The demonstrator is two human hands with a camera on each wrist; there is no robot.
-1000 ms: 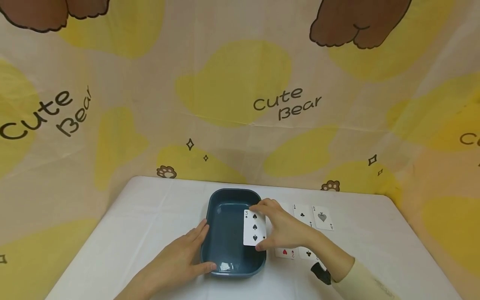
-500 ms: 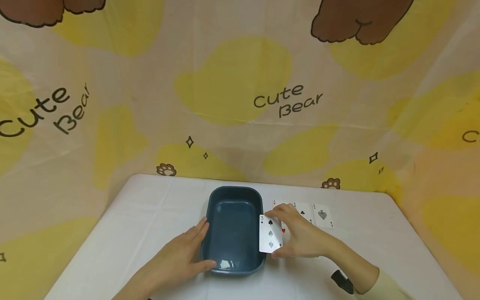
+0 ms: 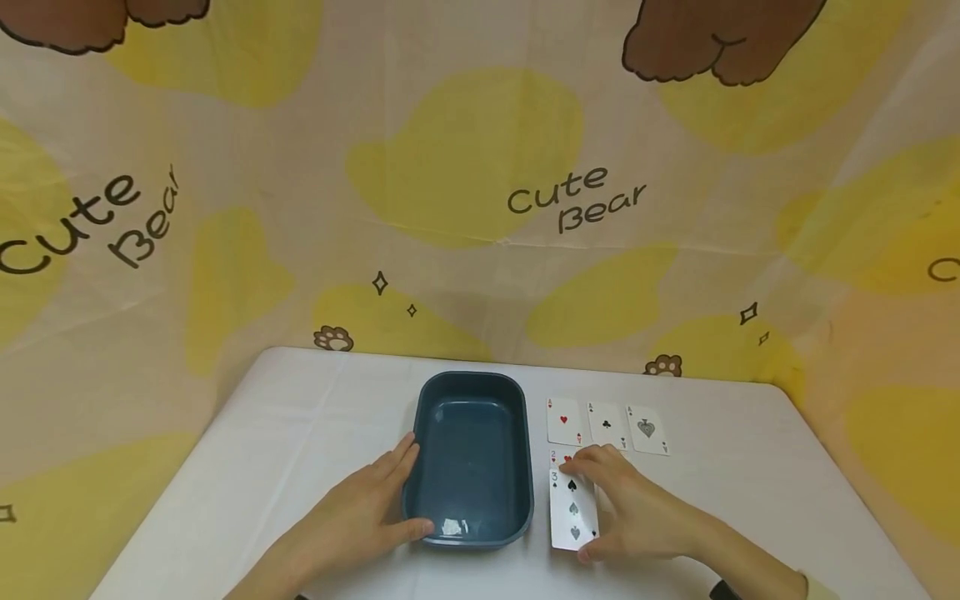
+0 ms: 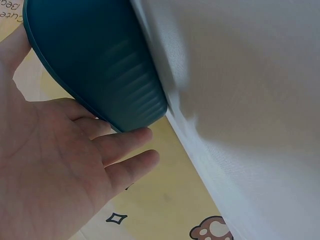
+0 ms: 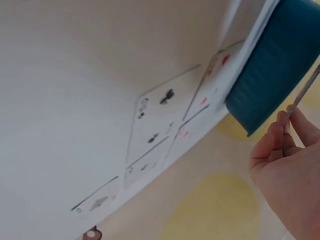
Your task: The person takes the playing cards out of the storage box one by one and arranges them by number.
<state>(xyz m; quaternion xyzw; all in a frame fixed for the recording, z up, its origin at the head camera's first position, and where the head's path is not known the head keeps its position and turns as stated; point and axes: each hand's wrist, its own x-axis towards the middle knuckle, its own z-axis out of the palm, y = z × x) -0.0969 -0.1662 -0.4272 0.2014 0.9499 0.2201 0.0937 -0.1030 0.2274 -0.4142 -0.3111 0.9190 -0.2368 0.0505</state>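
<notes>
My right hand point(image 3: 630, 508) pinches a three of spades point(image 3: 573, 517) by its top and bottom edges, face up. The card hides most of a two of hearts point(image 3: 557, 458). In the right wrist view only the thin edge of the held card point(image 5: 306, 89) shows, above the table. My left hand point(image 3: 360, 508) rests against the left side of a dark blue tray point(image 3: 528, 467), its thumb at the near corner of the rim. Extended fingers point(image 4: 127, 142) touch the tray's outer wall in the left wrist view.
An ace of hearts point(image 3: 563, 421), ace of clubs point(image 3: 607, 425) and ace of spades point(image 3: 647, 429) lie in a row on the white table point(image 3: 315, 417). A two of clubs point(image 5: 162, 112) shows in the right wrist view. A printed cloth point(image 3: 450, 167) hangs behind.
My right hand has carried the three of spades from over the tray to the right and nearer, past the tray's rim. The aces have come into full view. My left hand stays put.
</notes>
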